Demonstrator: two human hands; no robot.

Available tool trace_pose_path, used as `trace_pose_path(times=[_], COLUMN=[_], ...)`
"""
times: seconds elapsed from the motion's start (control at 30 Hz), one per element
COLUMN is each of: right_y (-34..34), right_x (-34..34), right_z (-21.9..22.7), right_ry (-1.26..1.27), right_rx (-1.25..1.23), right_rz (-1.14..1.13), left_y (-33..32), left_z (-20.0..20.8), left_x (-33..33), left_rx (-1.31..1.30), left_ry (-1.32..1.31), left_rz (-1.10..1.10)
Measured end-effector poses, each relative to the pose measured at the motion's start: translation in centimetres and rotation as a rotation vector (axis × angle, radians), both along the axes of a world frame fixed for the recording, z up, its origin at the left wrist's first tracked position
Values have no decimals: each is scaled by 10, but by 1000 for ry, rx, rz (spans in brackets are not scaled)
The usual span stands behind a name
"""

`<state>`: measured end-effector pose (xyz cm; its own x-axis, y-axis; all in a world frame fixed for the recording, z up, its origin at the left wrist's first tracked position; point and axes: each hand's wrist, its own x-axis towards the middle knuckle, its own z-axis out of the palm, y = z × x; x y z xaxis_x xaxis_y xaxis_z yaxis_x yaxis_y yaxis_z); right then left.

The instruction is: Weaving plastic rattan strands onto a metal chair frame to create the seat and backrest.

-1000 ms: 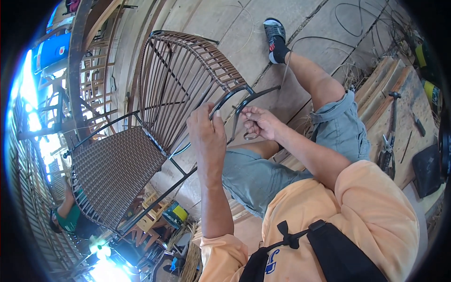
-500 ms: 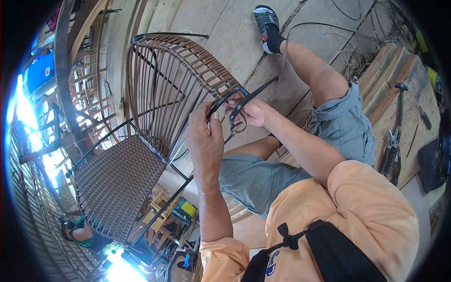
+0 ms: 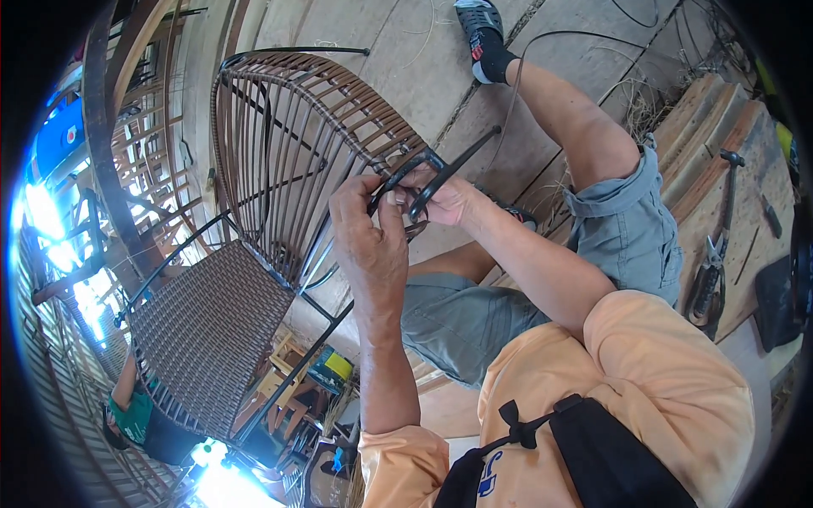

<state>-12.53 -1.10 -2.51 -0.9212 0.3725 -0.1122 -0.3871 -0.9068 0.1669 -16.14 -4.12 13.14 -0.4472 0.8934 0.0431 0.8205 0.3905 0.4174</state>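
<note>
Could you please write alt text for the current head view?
A person's left hand and right hand are close together at the black frame of a brown woven chair. To the right, a hammer and pliers lie on a wooden board.

Both hands (image 3: 368, 233) meet at the dark tube (image 3: 408, 166) of a woven chair (image 3: 212, 326); a hammer (image 3: 729, 190) lies at right

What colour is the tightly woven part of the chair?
The tightly woven part is greyish brown, in a fine basket-like weave, showing best in the head view.
</note>
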Motion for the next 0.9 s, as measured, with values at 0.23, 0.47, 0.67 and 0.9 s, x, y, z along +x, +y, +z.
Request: trace_pose_path(times=[0.23,0.47,0.67,0.9], right_y=[2,2,6,4], right_x=[1,4,3,-1], right_z=[8,8,7,11], right_ry=[-31,22,91,64], right_rx=[-30,-72,44,-51], right_rz=[4,13,48,-24], left_y=[-4,-12,-1,16], left_z=[-6,-7,7,22], left_x=[1,-3,5,15], left_rx=[58,90,-5,-169], left_ry=[28,34,115,127], left_rz=[7,-17,-13,68])
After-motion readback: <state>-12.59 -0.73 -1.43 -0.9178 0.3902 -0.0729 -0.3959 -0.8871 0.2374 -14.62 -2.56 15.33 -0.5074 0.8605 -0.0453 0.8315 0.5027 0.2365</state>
